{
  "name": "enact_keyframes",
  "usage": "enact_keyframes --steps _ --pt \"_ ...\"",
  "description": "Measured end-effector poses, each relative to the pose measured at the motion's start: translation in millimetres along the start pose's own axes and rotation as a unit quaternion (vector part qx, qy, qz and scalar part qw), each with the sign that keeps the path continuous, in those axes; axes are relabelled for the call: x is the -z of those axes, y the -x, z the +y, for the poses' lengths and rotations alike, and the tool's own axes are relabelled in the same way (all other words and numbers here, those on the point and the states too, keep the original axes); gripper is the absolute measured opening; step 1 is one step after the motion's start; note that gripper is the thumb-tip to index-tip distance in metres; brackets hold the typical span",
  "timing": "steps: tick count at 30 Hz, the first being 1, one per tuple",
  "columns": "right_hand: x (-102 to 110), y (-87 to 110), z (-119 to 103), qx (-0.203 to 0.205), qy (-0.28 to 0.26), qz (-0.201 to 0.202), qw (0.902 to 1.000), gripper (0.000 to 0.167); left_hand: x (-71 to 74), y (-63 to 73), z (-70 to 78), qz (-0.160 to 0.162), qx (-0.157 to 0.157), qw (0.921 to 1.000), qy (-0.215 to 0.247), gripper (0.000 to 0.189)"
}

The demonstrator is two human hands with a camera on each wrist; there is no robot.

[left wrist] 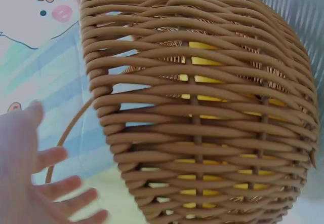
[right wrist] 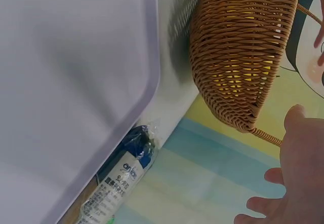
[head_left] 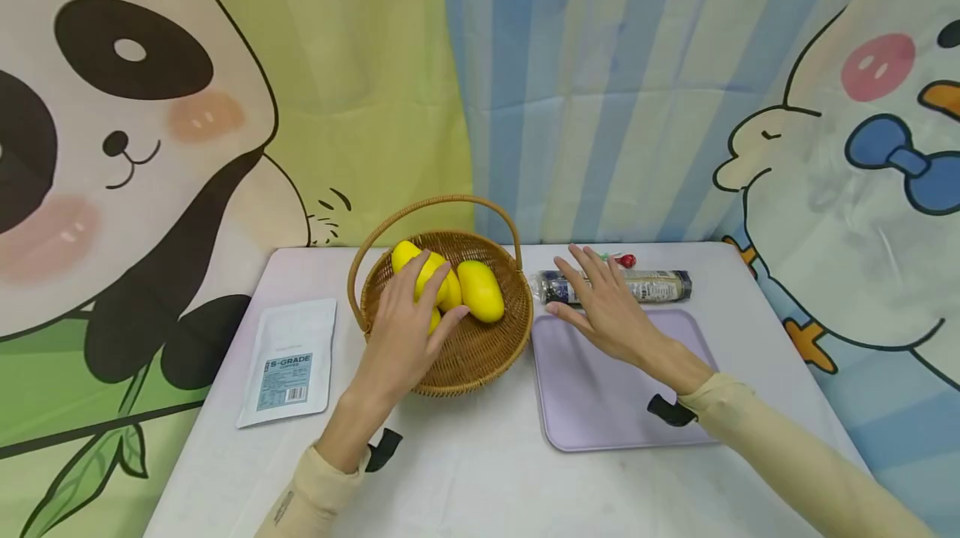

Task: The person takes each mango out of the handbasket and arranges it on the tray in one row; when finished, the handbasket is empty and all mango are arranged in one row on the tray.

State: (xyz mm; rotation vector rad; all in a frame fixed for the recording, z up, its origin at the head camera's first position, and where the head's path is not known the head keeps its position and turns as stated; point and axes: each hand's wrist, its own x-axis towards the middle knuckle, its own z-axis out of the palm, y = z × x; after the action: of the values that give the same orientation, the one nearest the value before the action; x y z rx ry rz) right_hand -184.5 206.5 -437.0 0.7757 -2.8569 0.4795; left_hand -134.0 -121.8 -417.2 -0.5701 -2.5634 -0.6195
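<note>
A round brown wicker basket [head_left: 465, 367] with a tall arched handle stands mid-table and holds several yellow mangoes [head_left: 481, 292]. My left hand [head_left: 401, 334] hovers over the basket's left side, fingers spread, overlapping some of the fruit in the head view. In the left wrist view, that hand [left wrist: 30, 178] shows beside the basket's rim, gripping nothing. To the right, my right hand [head_left: 609, 313] is held with fingers extended above a pale purple tray [head_left: 600, 413] and a clear-wrapped cylindrical package [head_left: 660, 286]. The right wrist view shows the same hand [right wrist: 304, 168] holding nothing.
On the left of the white table [head_left: 480, 488] lies a white coffee pouch [head_left: 292, 330] with a blue label. A small red item [head_left: 627, 260] sits behind the wrapped package. Cartoon-printed curtains [head_left: 577, 105] hang along the table's back edge.
</note>
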Motion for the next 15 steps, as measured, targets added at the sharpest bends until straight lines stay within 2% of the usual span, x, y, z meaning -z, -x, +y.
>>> enact_keyframes --steps 4,9,12,15 --pt "3 -3.1 -3 0.010 -0.002 0.011 0.9999 0.075 10.4 2.0 2.2 0.095 -0.039 0.9944 0.022 0.054" --pt "2 -6.1 -7 0.019 -0.005 0.009 0.9998 0.074 20.6 8.0 0.1 0.196 -0.065 0.9774 0.045 0.045" --pt "1 -6.2 -9 0.018 -0.006 0.011 0.9998 0.074 23.3 11.1 -3.1 0.242 -0.061 0.9670 0.052 0.039" --pt "1 -6.1 -11 0.017 -0.008 0.015 0.9997 0.075 22.7 14.0 -7.5 0.269 -0.033 0.9611 0.052 0.038"
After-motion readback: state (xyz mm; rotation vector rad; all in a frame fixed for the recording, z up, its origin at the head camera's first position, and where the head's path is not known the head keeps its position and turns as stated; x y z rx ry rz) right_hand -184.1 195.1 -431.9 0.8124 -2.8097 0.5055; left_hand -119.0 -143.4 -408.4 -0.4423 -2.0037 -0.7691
